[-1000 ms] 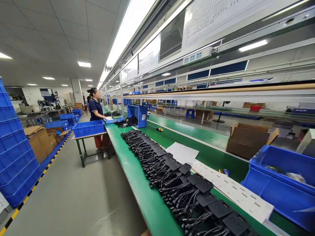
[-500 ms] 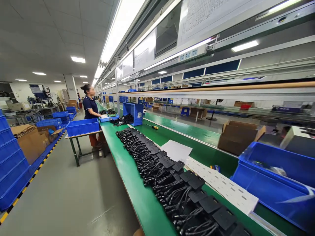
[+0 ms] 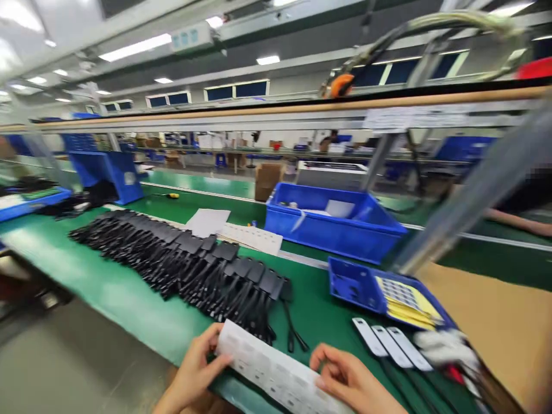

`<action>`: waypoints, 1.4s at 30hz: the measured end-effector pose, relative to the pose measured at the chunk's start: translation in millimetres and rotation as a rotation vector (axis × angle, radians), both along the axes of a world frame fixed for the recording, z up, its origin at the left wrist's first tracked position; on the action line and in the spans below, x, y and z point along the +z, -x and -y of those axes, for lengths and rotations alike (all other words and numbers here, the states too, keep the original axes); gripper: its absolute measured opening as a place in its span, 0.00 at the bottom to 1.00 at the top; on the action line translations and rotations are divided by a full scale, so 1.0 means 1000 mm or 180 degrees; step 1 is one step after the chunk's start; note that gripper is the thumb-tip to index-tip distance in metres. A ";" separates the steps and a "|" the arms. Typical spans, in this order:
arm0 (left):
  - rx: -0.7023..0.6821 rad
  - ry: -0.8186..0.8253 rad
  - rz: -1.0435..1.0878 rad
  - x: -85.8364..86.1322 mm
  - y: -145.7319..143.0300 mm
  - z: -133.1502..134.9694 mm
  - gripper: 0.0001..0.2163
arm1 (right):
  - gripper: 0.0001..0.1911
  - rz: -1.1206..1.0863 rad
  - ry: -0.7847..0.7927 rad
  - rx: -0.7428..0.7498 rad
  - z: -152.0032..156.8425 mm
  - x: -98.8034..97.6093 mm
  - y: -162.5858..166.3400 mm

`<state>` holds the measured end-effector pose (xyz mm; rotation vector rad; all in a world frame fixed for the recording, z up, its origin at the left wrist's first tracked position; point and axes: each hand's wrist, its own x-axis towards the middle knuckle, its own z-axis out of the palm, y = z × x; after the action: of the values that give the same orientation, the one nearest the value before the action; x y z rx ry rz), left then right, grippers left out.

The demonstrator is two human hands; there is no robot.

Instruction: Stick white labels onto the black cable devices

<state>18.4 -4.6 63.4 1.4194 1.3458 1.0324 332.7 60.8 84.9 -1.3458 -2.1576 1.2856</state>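
Observation:
My left hand [image 3: 199, 363] grips the left end of a white label sheet [image 3: 268, 368], with the thumb on top. The sheet is curved and carries rows of small printed marks. Along its upper edge, farther right, my right hand [image 3: 345, 376] has its fingers curled and pinches the sheet. Just beyond lies a long row of black flat-cased devices with short cables [image 3: 185, 259], packed side by side on the green bench [image 3: 103, 316]. One black device [image 3: 287, 290] at the row's right end has its cable spread out. Three white-faced pieces with black cables [image 3: 392, 348] lie to the right.
A blue tray [image 3: 351, 284] holds yellow sheets [image 3: 407, 302]. Behind it stand a large blue bin [image 3: 332, 230] and a slanting metal post [image 3: 470, 190]. Brown cardboard [image 3: 495, 328] covers the right side. A white bundle [image 3: 448, 348] lies nearby. Another person's arm [image 3: 517, 221] shows across the line.
The view has swung right and down toward the near bench. Both my hands and the label sheet now show; the co-worker on the left is out of view.

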 end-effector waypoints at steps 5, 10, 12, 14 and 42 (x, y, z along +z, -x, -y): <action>0.0040 0.0939 0.0808 -0.013 -0.013 -0.005 0.31 | 0.12 -0.0455 -0.0381 -0.0607 0.015 0.025 -0.010; 0.0381 0.1304 0.1105 -0.022 -0.020 0.004 0.31 | 0.06 -0.0333 -0.0670 -0.0428 0.038 0.026 -0.022; 0.0444 0.1339 0.1165 -0.020 -0.025 0.007 0.31 | 0.06 -0.0339 -0.0791 -0.0403 0.044 0.018 -0.022; 0.0492 0.1366 0.1142 -0.018 -0.028 0.009 0.32 | 0.08 -0.0361 -0.0929 -0.0456 0.048 0.009 -0.021; -0.0144 -0.0426 -0.3073 0.026 -0.186 -0.144 0.16 | 0.12 -0.2557 -0.0926 -0.2770 0.082 -0.047 -0.058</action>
<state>204.3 139.3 89.6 2.1700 1.9013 0.3741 390.7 -20.8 37.7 -1.1388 -0.9758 0.8649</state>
